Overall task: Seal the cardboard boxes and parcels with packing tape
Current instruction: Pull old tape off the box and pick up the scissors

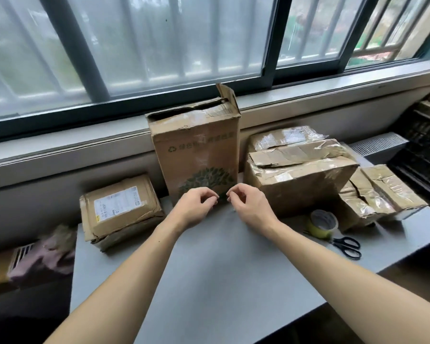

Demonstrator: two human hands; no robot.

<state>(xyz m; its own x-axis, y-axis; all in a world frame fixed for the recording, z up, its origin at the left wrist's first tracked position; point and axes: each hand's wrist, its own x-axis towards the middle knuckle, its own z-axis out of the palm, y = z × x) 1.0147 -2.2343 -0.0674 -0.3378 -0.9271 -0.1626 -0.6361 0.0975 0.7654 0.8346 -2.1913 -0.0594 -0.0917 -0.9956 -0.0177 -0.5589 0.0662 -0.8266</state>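
I count one tall box (196,150) standing upright at the middle of the grey table (209,281), its top flaps unsealed and one flap sticking up. To its left lies one flat parcel (119,209) with a white label. To its right sits one large box (301,184), creased and streaked with old tape, with a second taped box (283,139) behind it. At the far right is crushed cardboard (377,194); I cannot tell whether it is one box or two. There is one roll of packing tape (323,223), yellow-rimmed, lying near the large box, and one pair of black-handled scissors (348,247) just beside it.

Both my arms reach straight forward over the table. My left hand (196,207) and right hand (248,204) hover close together, apart by a small gap, in front of the tall box's lower face. On each hand the fingers are curled, thumb and forefinger tips drawn narrow. I cannot tell whether they hold anything.
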